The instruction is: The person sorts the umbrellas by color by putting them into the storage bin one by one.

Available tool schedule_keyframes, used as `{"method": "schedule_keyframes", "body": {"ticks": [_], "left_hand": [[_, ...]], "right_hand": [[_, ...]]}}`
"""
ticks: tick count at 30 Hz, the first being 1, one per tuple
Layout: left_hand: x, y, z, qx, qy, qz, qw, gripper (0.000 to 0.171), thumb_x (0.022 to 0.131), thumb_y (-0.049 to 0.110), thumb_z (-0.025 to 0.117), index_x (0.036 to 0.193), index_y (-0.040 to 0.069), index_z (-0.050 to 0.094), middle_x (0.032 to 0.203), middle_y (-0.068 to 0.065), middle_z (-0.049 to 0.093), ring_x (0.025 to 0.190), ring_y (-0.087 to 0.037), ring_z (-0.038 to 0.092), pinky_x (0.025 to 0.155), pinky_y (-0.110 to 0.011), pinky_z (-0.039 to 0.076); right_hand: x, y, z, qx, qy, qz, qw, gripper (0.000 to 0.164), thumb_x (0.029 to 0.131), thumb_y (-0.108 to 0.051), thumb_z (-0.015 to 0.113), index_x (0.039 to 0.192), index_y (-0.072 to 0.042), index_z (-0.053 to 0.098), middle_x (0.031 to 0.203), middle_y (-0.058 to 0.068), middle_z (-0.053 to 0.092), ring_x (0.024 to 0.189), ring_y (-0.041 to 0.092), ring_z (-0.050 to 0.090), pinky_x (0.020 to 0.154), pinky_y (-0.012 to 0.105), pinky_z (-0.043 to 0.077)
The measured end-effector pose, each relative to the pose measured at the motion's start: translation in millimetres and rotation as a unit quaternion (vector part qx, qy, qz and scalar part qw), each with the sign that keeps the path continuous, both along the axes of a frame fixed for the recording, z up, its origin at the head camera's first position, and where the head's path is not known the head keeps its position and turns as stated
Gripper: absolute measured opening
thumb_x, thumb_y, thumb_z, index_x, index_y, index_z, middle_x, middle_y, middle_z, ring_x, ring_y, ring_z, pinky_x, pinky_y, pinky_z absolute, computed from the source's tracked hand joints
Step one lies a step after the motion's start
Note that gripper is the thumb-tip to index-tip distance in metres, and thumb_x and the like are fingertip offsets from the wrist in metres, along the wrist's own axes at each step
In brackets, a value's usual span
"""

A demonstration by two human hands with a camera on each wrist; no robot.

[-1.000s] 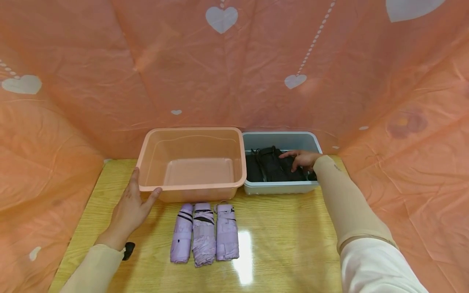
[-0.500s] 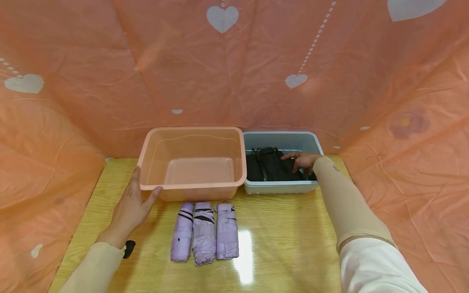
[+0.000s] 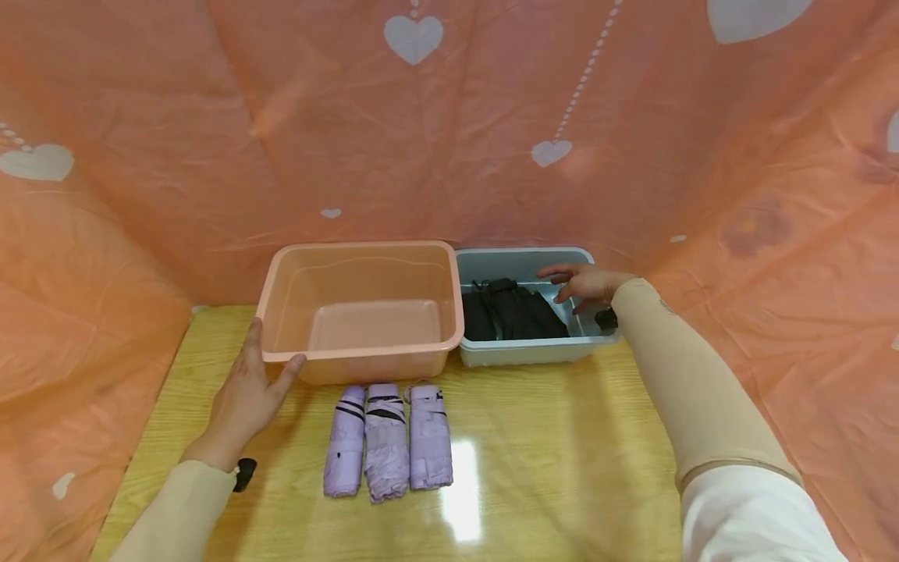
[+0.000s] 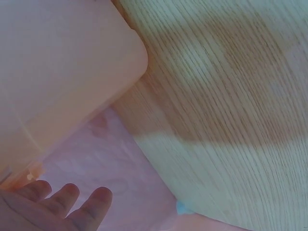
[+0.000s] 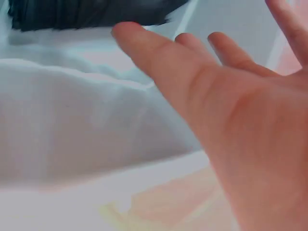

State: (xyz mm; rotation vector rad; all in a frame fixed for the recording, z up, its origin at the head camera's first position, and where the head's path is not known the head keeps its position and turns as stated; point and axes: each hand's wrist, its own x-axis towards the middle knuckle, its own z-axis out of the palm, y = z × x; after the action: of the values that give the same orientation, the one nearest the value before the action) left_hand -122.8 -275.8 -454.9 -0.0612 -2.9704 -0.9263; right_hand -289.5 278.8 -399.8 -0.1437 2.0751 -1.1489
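Observation:
My left hand rests at the near left corner of a peach plastic basin, thumb at its front rim and fingers along its side. In the left wrist view its fingertips show beside the basin wall. My right hand reaches into the grey bin with its fingers apart and nothing held. Left of those fingers, black folded umbrellas lie side by side. In the right wrist view the thumb tip comes close to the end of a black umbrella.
Three lilac folded umbrellas lie in a row on the wood-grain table, in front of the peach basin. An orange cloth with white hearts hangs behind and at both sides. The basin and bin stand against each other.
My right hand has come off the black umbrellas and moved to the right, uncovering the bin's floor there. My left hand stays at the basin corner. The head view has shifted slightly.

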Motion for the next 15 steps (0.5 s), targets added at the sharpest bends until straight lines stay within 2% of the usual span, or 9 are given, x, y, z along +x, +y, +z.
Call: {"method": "schedule_keyframes", "body": {"ticks": [3,7,11,15], "left_hand": [[-4.2,1,-0.2,-0.002,0.001,0.005,1.0000,0.096,0.101,0.056,0.046,0.158,0.010,-0.016,0.159,-0.034,0.006,0.138,-0.058,0.021,0.098,-0.074,0.028],[-8.8,1,-1.7,-0.004,0.001,0.008,1.0000,0.096,0.101,0.057,0.045,0.158,0.009,-0.016,0.159,-0.034,0.006,0.137,-0.059,0.022,0.097,-0.074,0.028],[-12.6,1,-2.7,-0.007,0.005,0.008,0.9999,0.096,0.101,0.057,0.046,0.158,0.009,-0.015,0.158,-0.035,0.008,0.136,-0.060,0.024,0.096,-0.074,0.029],[-16.9,3,-2.9,-0.009,-0.001,0.007,0.9999,0.097,0.100,0.059,0.045,0.158,0.010,-0.016,0.158,-0.036,0.009,0.135,-0.060,0.024,0.095,-0.074,0.030]], "right_hand": [[6.8,2,16.1,-0.041,0.023,0.016,0.999,0.066,0.098,0.000,0.057,0.157,-0.013,0.030,0.163,0.018,0.014,0.144,0.041,0.026,0.103,0.062,0.037],[22.0,1,29.4,-0.071,0.051,0.044,0.995,0.064,0.099,-0.006,0.061,0.156,-0.016,0.033,0.160,0.012,0.026,0.143,0.037,0.030,0.102,0.058,0.041],[42.1,-4,32.4,-0.092,0.069,0.064,0.991,0.062,0.099,-0.009,0.062,0.155,-0.015,0.034,0.158,0.009,0.031,0.141,0.035,0.035,0.100,0.057,0.044],[63.8,-7,29.6,-0.114,0.083,0.067,0.988,0.060,0.099,-0.012,0.063,0.153,-0.012,0.037,0.158,0.008,0.031,0.139,0.033,0.040,0.101,0.053,0.045]]}}
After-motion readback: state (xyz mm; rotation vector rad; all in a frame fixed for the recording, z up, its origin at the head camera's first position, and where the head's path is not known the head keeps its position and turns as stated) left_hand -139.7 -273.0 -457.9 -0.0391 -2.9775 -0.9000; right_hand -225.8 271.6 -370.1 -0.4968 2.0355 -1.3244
